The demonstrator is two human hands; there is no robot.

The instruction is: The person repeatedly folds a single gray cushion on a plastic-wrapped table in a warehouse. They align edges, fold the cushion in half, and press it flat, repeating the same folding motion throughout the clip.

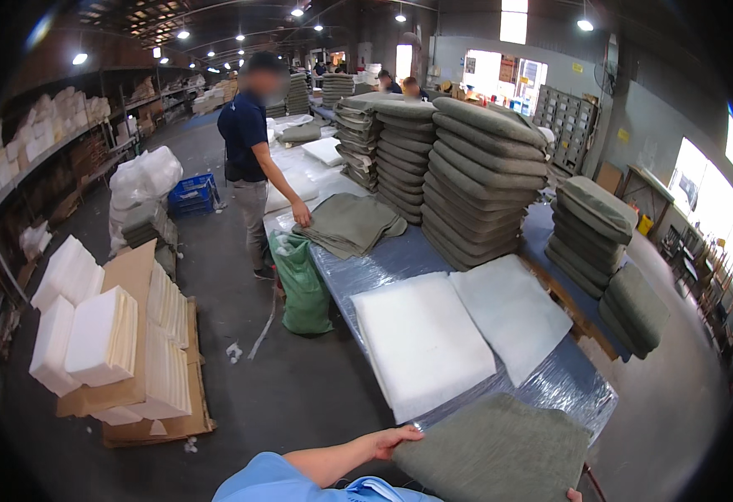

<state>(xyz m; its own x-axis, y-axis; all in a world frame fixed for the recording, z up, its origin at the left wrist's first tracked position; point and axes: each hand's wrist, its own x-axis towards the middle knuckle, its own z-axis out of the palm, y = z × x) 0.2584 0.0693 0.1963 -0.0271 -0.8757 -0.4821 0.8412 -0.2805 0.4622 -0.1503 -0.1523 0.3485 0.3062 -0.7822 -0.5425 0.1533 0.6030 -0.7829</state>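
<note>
A grey-green fabric cushion is in front of me at the table's near end, its far part over the plastic-wrapped tabletop. My left hand is closed on its left edge, thumb on top. At its lower right corner my right hand shows only as fingertips, which grip the edge; the rest is cut off by the picture's border. Just beyond the cushion lies a white foam pad. A thin pale sheet of padding lies beside it, on the right.
Tall stacks of grey-green cushions stand farther along the table. At the left, a co-worker touches flat fabric covers. A green sack leans by the table. White foam blocks sit on a pallet; more cushions are stacked right.
</note>
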